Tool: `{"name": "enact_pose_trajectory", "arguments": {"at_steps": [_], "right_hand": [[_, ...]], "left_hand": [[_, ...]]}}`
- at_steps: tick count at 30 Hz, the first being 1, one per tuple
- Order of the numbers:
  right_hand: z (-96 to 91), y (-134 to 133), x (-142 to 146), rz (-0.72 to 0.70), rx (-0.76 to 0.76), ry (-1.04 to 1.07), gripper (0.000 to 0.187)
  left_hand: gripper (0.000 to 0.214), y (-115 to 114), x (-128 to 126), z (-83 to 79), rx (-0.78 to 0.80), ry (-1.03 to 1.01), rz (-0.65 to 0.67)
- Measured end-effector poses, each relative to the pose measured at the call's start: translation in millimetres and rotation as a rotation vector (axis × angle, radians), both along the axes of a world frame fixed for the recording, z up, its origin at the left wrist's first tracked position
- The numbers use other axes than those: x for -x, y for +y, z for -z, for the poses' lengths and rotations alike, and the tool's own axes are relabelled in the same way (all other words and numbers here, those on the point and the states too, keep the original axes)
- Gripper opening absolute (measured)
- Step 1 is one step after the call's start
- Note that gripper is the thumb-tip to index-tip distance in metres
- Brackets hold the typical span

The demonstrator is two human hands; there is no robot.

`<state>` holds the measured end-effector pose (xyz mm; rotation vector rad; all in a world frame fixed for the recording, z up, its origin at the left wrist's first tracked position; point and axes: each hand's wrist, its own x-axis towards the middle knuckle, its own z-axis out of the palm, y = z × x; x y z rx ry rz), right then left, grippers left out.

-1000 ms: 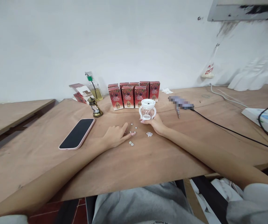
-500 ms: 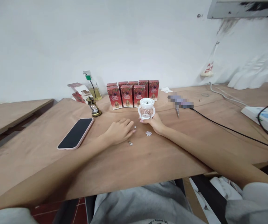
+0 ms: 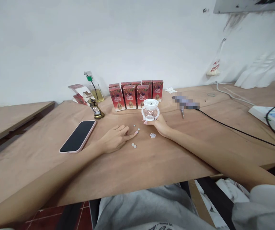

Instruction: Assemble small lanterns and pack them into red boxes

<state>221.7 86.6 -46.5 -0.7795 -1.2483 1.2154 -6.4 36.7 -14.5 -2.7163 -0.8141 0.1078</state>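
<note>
My right hand (image 3: 161,126) is closed around the lower part of a small white lantern (image 3: 151,110) with a clear globe, held just over the table. A dark spot shows in the middle of its round white top. My left hand (image 3: 114,139) rests palm down, with one finger stretched to the right and its tip at a small round silvery button cell (image 3: 138,129). Another button cell (image 3: 134,125) lies beyond that fingertip, and a pair of button cells (image 3: 134,146) sits nearer to me. Between the hands lies a small white piece (image 3: 152,135).
Several red boxes (image 3: 129,97) stand at the back. A bronze-coloured lantern (image 3: 95,109), a phone (image 3: 78,136) and a pump bottle (image 3: 96,92) are on the left. On the right are a blurred purple tool (image 3: 185,102) with a black cable and a white power strip (image 3: 271,119).
My left hand has drawn back to the left with one finger extended, uncovering more of the button cells. My right hand keeps the white lantern in nearly the same place.
</note>
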Motion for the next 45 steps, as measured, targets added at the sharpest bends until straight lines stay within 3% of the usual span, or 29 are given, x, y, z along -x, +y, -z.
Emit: {"name": "enact_pose_trajectory", "arguments": {"at_steps": [7, 17, 21, 26, 28, 32, 39, 45], "right_hand": [[0.0, 1, 1, -0.007, 0.007, 0.015, 0.045], [0.3, 1, 0, -0.01, 0.004, 0.01, 0.046], [-0.4, 0, 0, -0.006, 0.002, -0.008, 0.045], [0.0, 1, 0, 0.013, -0.019, -0.012, 0.048], [0.4, 1, 0, 0.012, -0.02, -0.009, 0.048], [0.4, 1, 0, 0.003, -0.006, -0.01, 0.048], [-1.8, -1, 0, 0.015, -0.015, -0.018, 0.048], [-2.2, -1, 0, 0.017, -0.013, -0.035, 0.045]], "left_hand": [[0.049, 0, -10, -2.6, 0.006, 0.038, -0.019], [0.051, 6, -11, 0.1, 0.033, -0.061, 0.003], [0.05, -17, 12, -1.5, 0.068, -0.075, -0.002], [0.051, -75, 38, -3.0, 0.062, -0.137, -0.016], [0.046, -102, 34, -3.3, -0.023, -0.175, -0.047], [0.045, -141, 10, 1.5, -0.193, -0.207, 0.014], [0.039, -157, 5, 29.9, -0.348, -0.4, 0.07], [0.046, -163, 12, 47.9, -0.153, -0.633, 0.078]]}}
